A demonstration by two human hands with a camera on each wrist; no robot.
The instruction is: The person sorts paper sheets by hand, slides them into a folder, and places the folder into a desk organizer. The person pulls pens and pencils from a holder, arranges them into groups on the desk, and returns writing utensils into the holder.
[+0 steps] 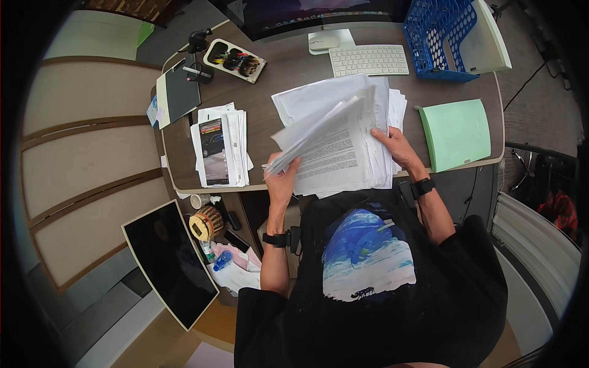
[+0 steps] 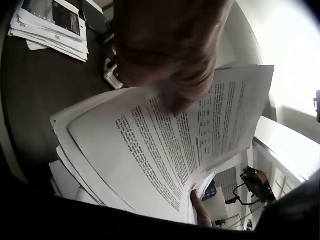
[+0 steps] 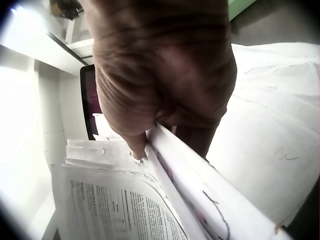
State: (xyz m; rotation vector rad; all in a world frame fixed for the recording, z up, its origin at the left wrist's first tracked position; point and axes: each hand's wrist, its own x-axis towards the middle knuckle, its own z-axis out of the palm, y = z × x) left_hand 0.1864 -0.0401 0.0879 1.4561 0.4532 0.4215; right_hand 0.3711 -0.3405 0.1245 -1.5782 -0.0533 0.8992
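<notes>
A thick sheaf of printed papers (image 1: 334, 156) is held up over the front edge of the desk, its upper sheets fanned and bent. My left hand (image 1: 282, 178) pinches the left edge of the lifted sheets. In the left wrist view, the thumb of the left hand (image 2: 172, 55) lies on a printed page (image 2: 150, 145). On the other side, my right hand (image 1: 397, 150) grips the sheaf's right edge, thumb on top. The right wrist view shows the right hand (image 3: 165, 75) with paper edges (image 3: 190, 175) between thumb and fingers. More white sheets (image 1: 399, 110) lie behind the sheaf.
To the left lies another paper stack (image 1: 236, 147). A pen tray (image 1: 235, 60), white keyboard (image 1: 369, 60) and monitor (image 1: 307, 15) stand farther back. At right are a green folder (image 1: 457, 135) and a blue file rack (image 1: 432, 43). A dark-screened panel (image 1: 169, 264) leans at lower left.
</notes>
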